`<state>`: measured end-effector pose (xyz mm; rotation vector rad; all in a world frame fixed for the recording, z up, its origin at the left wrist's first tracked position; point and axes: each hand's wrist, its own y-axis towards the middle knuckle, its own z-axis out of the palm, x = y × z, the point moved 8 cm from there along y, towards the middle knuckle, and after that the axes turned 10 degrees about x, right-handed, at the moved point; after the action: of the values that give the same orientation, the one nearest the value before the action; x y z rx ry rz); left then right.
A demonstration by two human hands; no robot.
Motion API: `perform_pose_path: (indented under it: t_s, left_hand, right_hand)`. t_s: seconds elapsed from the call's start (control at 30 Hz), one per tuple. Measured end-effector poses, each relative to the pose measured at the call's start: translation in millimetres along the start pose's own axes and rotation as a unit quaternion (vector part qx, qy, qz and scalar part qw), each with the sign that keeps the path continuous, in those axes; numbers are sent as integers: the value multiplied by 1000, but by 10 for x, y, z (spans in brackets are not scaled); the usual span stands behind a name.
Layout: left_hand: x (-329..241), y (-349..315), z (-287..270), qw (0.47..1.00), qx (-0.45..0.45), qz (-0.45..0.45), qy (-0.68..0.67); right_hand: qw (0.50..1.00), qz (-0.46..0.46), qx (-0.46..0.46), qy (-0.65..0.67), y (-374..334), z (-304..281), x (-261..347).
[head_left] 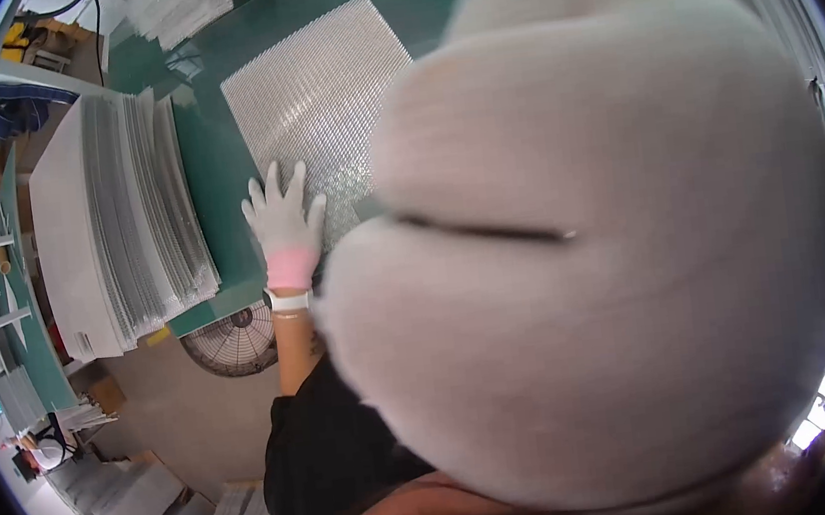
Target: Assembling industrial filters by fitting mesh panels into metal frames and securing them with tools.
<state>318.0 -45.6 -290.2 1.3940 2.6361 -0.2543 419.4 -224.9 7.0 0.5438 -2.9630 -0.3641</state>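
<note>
My left hand [283, 219], in a white glove with a pink cuff, lies palm down with its fingers spread. It rests on the near left corner of a silvery, finely ribbed sheet [319, 81], which lies flat on the green table [216, 157]. My right hand [585, 270], in a pale glove, is very close to the camera and covers most of the right half of the view. Its fingers look curled and pressed together, with a dark slit between them. Whether anything is in its grip is hidden. The sheet's right side is partly covered by this hand.
A tall stack of white and grey sheets [117, 223] stands at the table's left edge. More sheets [190, 4] are piled at the far side. Below the near edge is a round fan [235, 341]. Further stacks [136, 498] stand at the lower left.
</note>
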Motion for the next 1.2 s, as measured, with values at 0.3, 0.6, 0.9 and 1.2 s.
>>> perform_pose_path:
  t_s: [0.3,0.6,0.9,1.2]
  left_hand:
    - [130,-289,204,998,11,-63,25]
    - [-100,-509,145,997,8,-78,16]
    - [-517,-1122,-135,917,-90,210,-326]
    - [-401,-1262,1781,440,57,-156,-882]
  right_hand:
    - [992,121,-18,-9,-217,255,-669]
    - [905,384,172,-67,-1652,2407,-3866]
    - [826,496,268,25,-1668,2579,-4208]
    - [881,460,-112,-21,-1502,1873,-3115]
